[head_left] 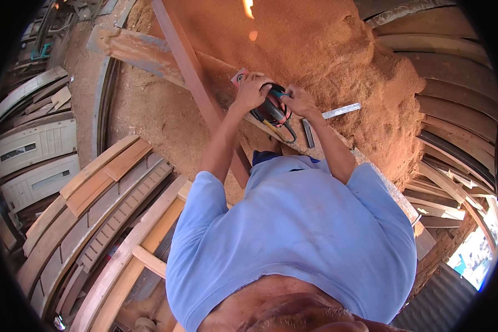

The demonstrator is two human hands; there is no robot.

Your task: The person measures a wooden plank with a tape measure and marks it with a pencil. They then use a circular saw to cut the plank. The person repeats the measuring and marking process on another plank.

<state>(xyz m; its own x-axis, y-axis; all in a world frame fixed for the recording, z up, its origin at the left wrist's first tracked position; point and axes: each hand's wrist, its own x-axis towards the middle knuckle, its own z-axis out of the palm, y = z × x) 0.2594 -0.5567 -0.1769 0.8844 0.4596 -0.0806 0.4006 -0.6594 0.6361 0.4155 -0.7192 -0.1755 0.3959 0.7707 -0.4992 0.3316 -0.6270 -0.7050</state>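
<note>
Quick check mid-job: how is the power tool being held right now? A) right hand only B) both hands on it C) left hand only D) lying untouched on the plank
B: the left hand and the right hand both grip the red-and-black power tool on the plank.

A red and black power tool (pixel 270 112) sits on a long reddish wooden board (pixel 200 88) that runs from far left to near right. Its black cord loops down on the near side. A small pale sheet (pixel 239 76) lies just left of it.
</note>
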